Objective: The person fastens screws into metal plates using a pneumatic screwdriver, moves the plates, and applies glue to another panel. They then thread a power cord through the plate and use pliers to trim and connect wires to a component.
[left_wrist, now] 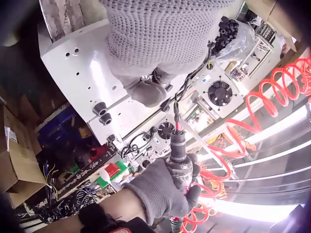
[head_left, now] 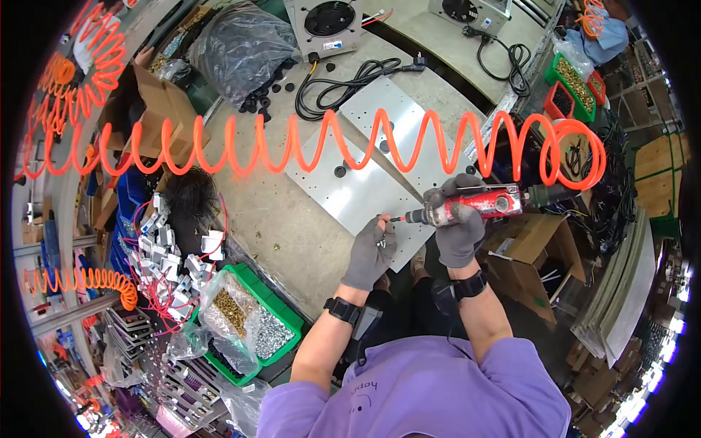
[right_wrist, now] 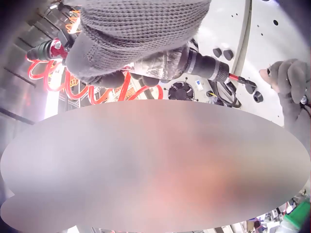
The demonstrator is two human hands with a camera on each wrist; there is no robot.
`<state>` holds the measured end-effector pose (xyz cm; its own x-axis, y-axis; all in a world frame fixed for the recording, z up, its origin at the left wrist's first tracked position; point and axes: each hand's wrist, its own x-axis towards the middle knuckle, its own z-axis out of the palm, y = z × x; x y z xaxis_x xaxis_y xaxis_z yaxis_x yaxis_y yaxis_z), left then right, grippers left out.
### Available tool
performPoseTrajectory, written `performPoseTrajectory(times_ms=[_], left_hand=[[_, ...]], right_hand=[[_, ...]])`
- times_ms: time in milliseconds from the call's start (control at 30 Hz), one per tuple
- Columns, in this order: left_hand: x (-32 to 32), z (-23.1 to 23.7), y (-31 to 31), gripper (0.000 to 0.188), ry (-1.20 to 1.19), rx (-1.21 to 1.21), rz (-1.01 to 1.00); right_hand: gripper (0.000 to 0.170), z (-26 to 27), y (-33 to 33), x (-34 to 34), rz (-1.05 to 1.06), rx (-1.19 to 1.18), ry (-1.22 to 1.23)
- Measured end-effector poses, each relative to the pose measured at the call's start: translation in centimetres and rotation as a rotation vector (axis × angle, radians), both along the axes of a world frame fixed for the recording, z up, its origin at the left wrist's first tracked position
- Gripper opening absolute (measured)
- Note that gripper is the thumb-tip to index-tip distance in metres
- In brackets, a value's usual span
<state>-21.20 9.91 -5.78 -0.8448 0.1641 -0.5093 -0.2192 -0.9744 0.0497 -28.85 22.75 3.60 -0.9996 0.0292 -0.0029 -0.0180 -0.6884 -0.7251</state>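
Nearest on my feed, the gloved left hand [head_left: 371, 255] is curled, pinching some small shiny pieces [left_wrist: 146, 77], probably screws; I can't count them. Just beside it, I see the gloved right hand [head_left: 458, 233] wrapped round the front of a red power driver [head_left: 496, 202]. The driver is held up in front of the person, its tip close to the left fingertips; whether the two touch, I can't tell. Its long axis runs crosswise before the body: the tip points to the left, the tail end to the right.

I read the step as fitting a screw to the tip. To my mind the next move calls for seating it straight, then turning the driver nose-down over a hole.

Further out, I have a near metal panel [head_left: 365, 201] lying flat beside a far metal panel [head_left: 387, 95], a narrow gap between them. Small black feet [head_left: 340, 171] stand about on them, and an orange coiled hose [head_left: 380, 111] crosses above. Farthest off, a fan box [head_left: 326, 18] sits on the bench [head_left: 263, 219].
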Motion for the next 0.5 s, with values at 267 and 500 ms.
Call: performPoseTrajectory(times_ms=[267, 500], left_hand=[[0.1, -0.5, -0.2, 0.016, 0.128, -0.109, 0.031], [-0.3, 0.6, -0.1, 0.017, 0.033, 0.006, 0.027]], right_hand=[[0.036, 0.0, -1.3, 0.1, -0.023, 0.007, -0.083], [0.038, -0.9, -2.0, 0.0, -0.034, -0.007, -0.09]])
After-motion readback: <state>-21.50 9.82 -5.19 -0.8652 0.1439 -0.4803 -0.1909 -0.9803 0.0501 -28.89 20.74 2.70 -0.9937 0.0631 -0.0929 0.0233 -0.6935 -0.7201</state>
